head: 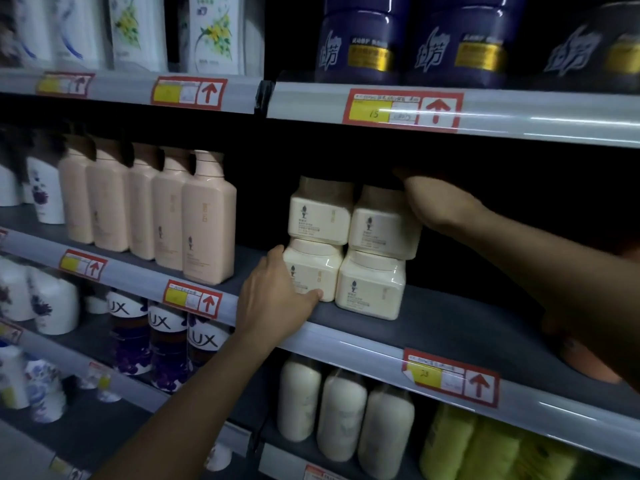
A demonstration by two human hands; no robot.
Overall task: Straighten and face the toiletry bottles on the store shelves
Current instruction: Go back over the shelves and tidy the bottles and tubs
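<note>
Head view. Four cream jars stand in a two-by-two stack on the middle shelf [433, 327]. The left grip [277, 299] holds the lower left jar [313, 268]: fingers curl round its left side and the thumb [313, 295] presses its front lower edge. The lower right jar [370, 285] stands just right of this grip, touching the held jar. The right grip [436, 202] rests on top of the upper right jar [384, 223], fingers curled over its far edge; the fingertips are lost in shadow. The upper left jar [320, 211] stands just left of this grip. Left of the left grip, a row of pink pump bottles [207, 223] stands upright, labels forward. Below the left grip, LUX bottles [166, 341] and white bottles [343, 410] fill the lower shelf. Above the right grip, purple tubs [360, 46] stand on the top shelf.
</note>
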